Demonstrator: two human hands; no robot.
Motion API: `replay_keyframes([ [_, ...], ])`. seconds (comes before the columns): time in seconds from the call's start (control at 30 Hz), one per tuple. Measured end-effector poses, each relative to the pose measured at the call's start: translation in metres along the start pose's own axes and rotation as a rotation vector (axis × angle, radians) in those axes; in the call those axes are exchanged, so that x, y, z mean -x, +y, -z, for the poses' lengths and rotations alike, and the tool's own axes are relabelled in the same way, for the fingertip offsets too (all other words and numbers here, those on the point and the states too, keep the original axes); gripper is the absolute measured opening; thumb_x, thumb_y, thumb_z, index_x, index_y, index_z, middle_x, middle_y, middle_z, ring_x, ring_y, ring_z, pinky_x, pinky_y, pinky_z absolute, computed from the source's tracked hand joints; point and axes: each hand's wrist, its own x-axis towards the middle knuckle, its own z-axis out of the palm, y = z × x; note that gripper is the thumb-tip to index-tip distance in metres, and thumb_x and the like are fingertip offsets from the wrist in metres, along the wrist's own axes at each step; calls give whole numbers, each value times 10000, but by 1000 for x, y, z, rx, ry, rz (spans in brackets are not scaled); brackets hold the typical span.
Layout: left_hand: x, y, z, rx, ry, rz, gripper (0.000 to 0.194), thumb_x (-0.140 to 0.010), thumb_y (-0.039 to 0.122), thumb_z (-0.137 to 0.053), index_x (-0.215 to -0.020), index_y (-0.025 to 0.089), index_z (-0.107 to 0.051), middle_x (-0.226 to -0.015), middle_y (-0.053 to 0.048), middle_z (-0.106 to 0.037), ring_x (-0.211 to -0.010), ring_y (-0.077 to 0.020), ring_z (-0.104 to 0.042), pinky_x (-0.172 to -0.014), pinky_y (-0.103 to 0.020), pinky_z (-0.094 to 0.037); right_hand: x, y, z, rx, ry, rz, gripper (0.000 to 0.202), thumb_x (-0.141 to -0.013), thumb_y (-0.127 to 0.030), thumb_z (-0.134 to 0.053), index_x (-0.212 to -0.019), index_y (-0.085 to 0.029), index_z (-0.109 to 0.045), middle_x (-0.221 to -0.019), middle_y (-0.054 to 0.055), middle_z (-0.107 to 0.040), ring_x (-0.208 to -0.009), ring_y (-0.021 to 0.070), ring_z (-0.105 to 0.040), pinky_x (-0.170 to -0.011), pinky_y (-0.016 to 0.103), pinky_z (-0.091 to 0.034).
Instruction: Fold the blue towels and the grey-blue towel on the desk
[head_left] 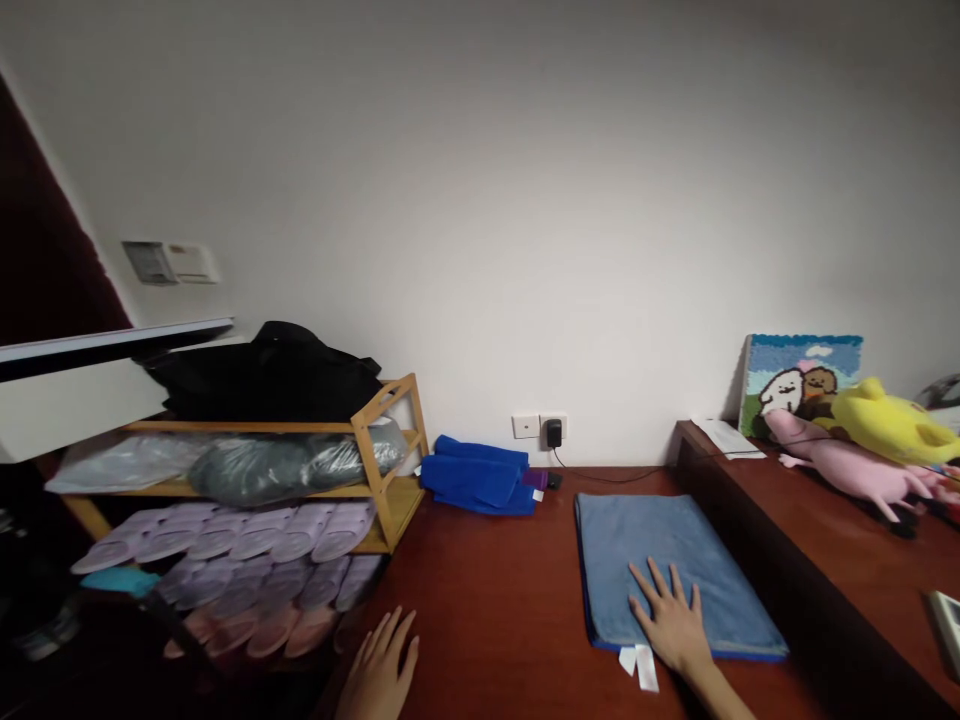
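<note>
A folded blue-grey cloth (pixel 637 540) with a darker blue edge lies flat on the reddish-brown table (pixel 480 590). My right hand (pixel 671 620) rests palm down on its lower part, fingers spread. Two white tags stick out from the cloth's front edge, left of my wrist. My left hand (pixel 381 665) is at the table's left front side, fingers stretched out, holding nothing. Near the wall, a darker blue folded cloth (pixel 480 475) lies at the table's back left, apart from both hands.
A wooden rack (pixel 375 470) at the left holds a black bag (pixel 270 375), plastic-wrapped items and rows of slippers. A black plug (pixel 553 433) with a cable sits in the wall socket. On the raised surface at right are plush toys (pixel 855 465) and a dog picture (pixel 806 375).
</note>
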Motion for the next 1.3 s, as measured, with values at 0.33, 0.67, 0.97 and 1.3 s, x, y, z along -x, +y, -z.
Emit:
replay_keyframes([
  [0.33,4,-9,-5,5,38,-5,518,-961,451,-407,-1347,223,-666,-1443,-62,-649,-1357,-296,-580,-1127,-505,-496,-112,9,-13,34,-93,-4,582,-976,-648,-354,-1543,-517,-336,-1682,-56,-303,-1555,382,-194,-1183,727,-143],
  [0.67,10,-1,4,32,43,16,478,-974,444,-441,-1365,259,-646,-1455,-53,-639,-1350,-277,-584,-1118,-472,-503,-157,19,0,41,-263,-19,586,-922,-610,-478,-1495,-487,-457,-1646,14,-391,-1500,420,-317,-1109,755,-248],
  [0.97,16,1,1,53,68,34,438,-954,372,-500,-1359,300,-650,-1458,-42,-634,-1360,-291,-569,-1118,-487,-498,-152,-207,33,-55,-1,611,306,-932,-273,-493,-1075,-226,-760,-1486,90,-571,-1236,310,-561,-1052,423,-423],
  [1.3,23,-11,-22,23,125,-9,437,-916,322,-556,-1342,330,-652,-1438,-42,-653,-1324,-299,-600,-1087,-495,-522,-151,-295,-9,-30,-63,553,631,-854,-143,-409,-1471,-148,-542,-1578,158,-471,-1200,370,-616,-1013,541,-468],
])
